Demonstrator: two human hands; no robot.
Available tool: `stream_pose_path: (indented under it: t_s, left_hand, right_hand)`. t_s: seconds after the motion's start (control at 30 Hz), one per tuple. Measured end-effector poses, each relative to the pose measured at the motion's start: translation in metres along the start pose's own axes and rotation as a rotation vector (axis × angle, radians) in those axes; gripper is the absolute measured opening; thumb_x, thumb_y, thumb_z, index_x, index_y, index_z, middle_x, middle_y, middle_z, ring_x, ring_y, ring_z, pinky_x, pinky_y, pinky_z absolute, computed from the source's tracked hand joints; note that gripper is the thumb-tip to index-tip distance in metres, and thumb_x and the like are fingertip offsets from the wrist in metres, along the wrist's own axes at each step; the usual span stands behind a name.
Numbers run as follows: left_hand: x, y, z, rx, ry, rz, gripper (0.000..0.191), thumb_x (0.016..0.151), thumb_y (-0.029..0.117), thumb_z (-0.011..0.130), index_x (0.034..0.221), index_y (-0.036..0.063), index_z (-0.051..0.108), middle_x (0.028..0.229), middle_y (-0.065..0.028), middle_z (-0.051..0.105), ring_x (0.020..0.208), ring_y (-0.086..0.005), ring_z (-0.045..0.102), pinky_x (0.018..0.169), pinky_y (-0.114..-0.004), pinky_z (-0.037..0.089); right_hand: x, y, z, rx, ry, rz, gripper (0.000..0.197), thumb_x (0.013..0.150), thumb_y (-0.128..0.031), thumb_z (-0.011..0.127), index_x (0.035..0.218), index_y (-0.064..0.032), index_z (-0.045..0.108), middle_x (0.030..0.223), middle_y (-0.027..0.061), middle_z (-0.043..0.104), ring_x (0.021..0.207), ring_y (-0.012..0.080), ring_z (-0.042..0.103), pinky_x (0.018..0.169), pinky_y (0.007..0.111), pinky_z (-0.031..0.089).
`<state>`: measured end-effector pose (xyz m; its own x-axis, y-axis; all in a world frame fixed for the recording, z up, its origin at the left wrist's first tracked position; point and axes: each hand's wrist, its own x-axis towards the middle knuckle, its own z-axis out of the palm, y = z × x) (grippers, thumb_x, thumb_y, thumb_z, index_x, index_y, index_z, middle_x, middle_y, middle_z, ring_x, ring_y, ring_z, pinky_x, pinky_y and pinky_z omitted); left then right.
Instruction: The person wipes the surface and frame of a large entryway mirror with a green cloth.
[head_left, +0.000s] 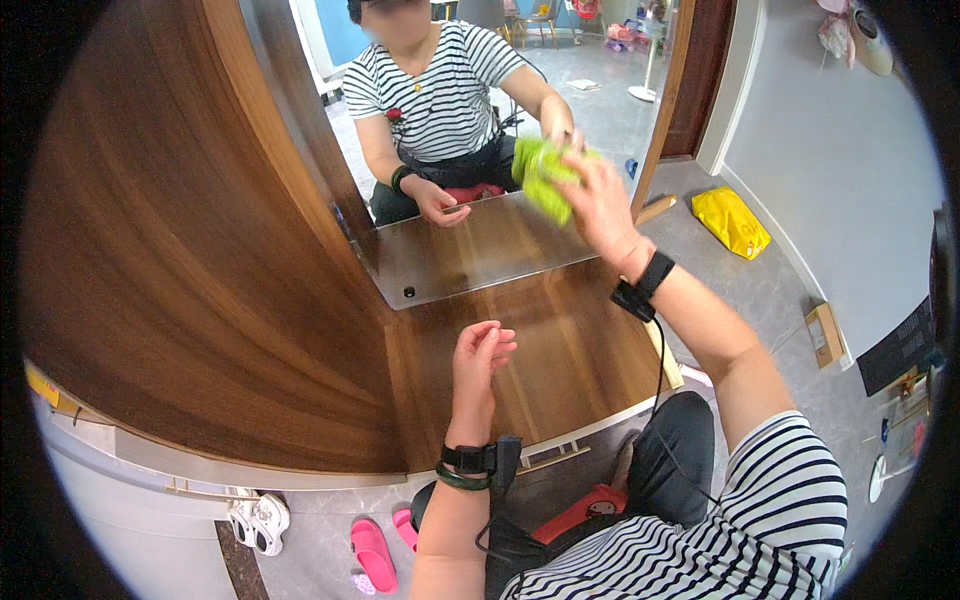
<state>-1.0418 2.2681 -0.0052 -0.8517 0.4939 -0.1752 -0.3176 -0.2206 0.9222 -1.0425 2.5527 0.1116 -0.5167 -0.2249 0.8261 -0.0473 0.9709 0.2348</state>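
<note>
My right hand (600, 195) grips a bright yellow-green cloth (546, 187) at the mirror (626, 67). Hand and cloth are a little blurred, and the fingers hide part of the cloth. My left hand (482, 352) hovers over the brown wood-grain cabinet top (570, 337), holding nothing, with its fingers loosely curled. The mirror reflects my striped shirt, both arms and the cloth. A black strap with a small device (636, 296) is on my right wrist. My left wrist bears another strapped device (480, 459) and a dark green bangle (461, 477).
A brown wooden panel (187, 247) rises at the left. A black cable (661, 367) hangs from my right wrist. On the floor are a yellow plastic bag (730, 221), a small cardboard box (825, 336), pink sandals (373, 553) and white clogs (268, 525). Drawer handles (555, 457) project below the top.
</note>
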Motion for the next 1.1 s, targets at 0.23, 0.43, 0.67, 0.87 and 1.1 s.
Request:
stream_pose_path:
  t_s: [0.23,0.43,0.67,0.87,1.1]
  left_hand:
    - [-0.001,-0.002,-0.007,-0.032,-0.018,0.063,0.020,0.103,0.022,0.058,0.119,0.0103,0.061,0.106,-0.0041,0.072,0.092,-0.0117,0.069,0.078,-0.026,0.052]
    - [0.001,-0.002,-0.019,-0.064,0.025,0.061,0.017,0.103,0.021,0.059,0.116,0.0108,0.062,0.105,-0.0038,0.073,0.090,-0.0108,0.068,0.078,-0.025,0.050]
    - [0.003,0.003,-0.013,-0.057,0.048,0.049,0.017,0.103,0.020,0.060,0.116,0.0108,0.061,0.105,-0.0039,0.073,0.091,-0.0106,0.068,0.079,-0.025,0.049]
    - [0.001,-0.002,-0.013,-0.052,0.029,0.046,0.017,0.103,0.020,0.059,0.116,0.0103,0.061,0.106,-0.0040,0.072,0.092,-0.0107,0.068,0.081,-0.026,0.049]
    - [-0.007,0.002,0.001,-0.047,0.000,0.040,0.017,0.103,0.021,0.060,0.116,0.0107,0.061,0.105,-0.0039,0.073,0.091,-0.0099,0.068,0.079,-0.024,0.049]
  right_hand:
    - [-0.147,0.009,0.047,0.213,-0.502,0.106,0.021,0.085,-0.022,0.066,0.103,-0.0129,0.072,0.113,0.0066,0.060,0.105,0.0264,0.058,0.091,0.043,0.049]
    - [-0.069,0.047,-0.022,-0.082,-0.321,-0.003,0.021,0.082,-0.011,0.063,0.101,-0.0128,0.072,0.121,0.0113,0.063,0.108,0.0320,0.060,0.092,0.044,0.051]
    - [0.111,0.131,-0.099,-0.202,0.438,0.192,0.052,0.077,0.008,0.061,0.122,-0.0178,0.067,0.128,0.0136,0.060,0.115,0.0388,0.057,0.097,0.045,0.049]
    - [-0.011,0.098,-0.016,-0.144,0.321,0.310,0.043,0.075,0.009,0.066,0.115,-0.0058,0.060,0.133,0.0195,0.056,0.123,0.0410,0.051,0.104,0.047,0.041]
    - [-0.150,0.040,0.033,-0.050,-0.081,0.620,0.043,0.077,0.009,0.062,0.117,-0.0056,0.055,0.125,0.0218,0.053,0.112,0.0432,0.055,0.094,0.048,0.049]
